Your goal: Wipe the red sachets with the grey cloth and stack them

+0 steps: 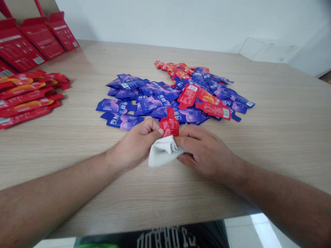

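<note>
Item: one red sachet (169, 123), standing upright between my hands, its lower edge pressed into a white cloth (163, 151), at the near edge of the central heap.

Item: my left grip (137, 144), clenched, fingers curled over and thumb pressing on the cloth beside the sachet.

Item: my right grip (204, 153), clenched on the other side of the same cloth, fingers reaching to the sachet's base. Whether either hand pinches the sachet itself through the cloth, I cannot tell.

Item: one loose heap of blue-purple sachets (152, 103) at the middle of the wooden worktop (271, 131), some thirty to forty, overlapping, so no exact count.

Item: red sachets mixed into that heap: three lying clear on top (207, 103), plus a cluster of perhaps eight to ten at its far end (176, 69).

Item: one separate pile of red sachets (26, 100) at far left, about seven showing, laid in rough rows, the edge of the view cutting them off.

Item: four red cartons (42, 38) in the far left corner, one only partly in view.

So far, red lies in that side pile, and the mixed heap remains in the middle.
</note>
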{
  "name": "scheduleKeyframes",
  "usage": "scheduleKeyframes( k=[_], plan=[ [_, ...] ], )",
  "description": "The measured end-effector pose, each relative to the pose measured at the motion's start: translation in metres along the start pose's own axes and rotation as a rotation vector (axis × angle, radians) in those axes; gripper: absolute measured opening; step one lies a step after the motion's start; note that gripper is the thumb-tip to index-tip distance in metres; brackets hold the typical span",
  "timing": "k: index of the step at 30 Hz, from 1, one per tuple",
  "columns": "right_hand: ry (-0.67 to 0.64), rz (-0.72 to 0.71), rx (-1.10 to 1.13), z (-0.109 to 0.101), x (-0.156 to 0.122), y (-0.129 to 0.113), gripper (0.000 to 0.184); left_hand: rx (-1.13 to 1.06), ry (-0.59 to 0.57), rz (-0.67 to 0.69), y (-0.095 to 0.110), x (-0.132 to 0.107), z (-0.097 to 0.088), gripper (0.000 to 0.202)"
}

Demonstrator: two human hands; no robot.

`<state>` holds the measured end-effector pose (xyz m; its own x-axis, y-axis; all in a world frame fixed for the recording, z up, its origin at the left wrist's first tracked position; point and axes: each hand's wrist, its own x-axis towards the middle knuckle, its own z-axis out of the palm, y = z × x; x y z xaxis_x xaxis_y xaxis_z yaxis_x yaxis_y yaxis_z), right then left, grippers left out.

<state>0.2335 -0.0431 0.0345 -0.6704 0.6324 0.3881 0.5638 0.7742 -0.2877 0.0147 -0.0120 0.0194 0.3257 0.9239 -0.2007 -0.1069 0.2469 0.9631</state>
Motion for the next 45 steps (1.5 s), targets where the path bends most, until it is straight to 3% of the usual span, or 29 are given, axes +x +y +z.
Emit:
scheduleKeyframes(
  k=[3, 10, 15, 17, 21, 27, 31, 35, 45],
  plan=[
    [0.014, 0.014, 0.012, 0.001, 0.001, -0.001, 0.016, 0.013, 0.006, -0.001, 0.0, 0.0, 0.0, 0.025],
    [-0.134, -0.062, -0.013, -0.004, 0.0, 0.001, 0.014, 0.059, -0.049, 0.051, -0.005, 0.001, -0.006, 0.024],
    [0.026, 0.109, -0.027, -0.012, 0.001, 0.028, 0.008, 0.058, -0.043, 0.044, -0.007, 0.003, -0.009, 0.028],
    [0.04, 0.108, -0.007, -0.011, 0.002, 0.03, 0.008, 0.063, -0.044, 0.054, -0.006, 0.003, -0.009, 0.029],
    [-0.042, 0.022, 0.066, -0.008, 0.0, 0.026, 0.008, 0.113, -0.126, 0.08, -0.006, 0.003, -0.011, 0.027],
    [0.156, 0.198, -0.03, -0.013, 0.003, 0.038, 0.02, 0.217, -0.25, 0.11, -0.008, 0.003, -0.018, 0.024],
    [0.122, 0.154, -0.004, -0.014, 0.004, 0.04, 0.017, 0.252, -0.294, 0.116, -0.009, 0.002, -0.019, 0.02],
    [0.17, 0.228, 0.005, -0.013, 0.005, 0.041, 0.023, 0.244, -0.313, 0.152, -0.006, 0.001, -0.019, 0.019],
    [0.192, 0.252, 0.012, -0.011, 0.005, 0.044, 0.026, 0.329, -0.327, 0.183, 0.001, -0.002, -0.015, 0.019]
  ],
)
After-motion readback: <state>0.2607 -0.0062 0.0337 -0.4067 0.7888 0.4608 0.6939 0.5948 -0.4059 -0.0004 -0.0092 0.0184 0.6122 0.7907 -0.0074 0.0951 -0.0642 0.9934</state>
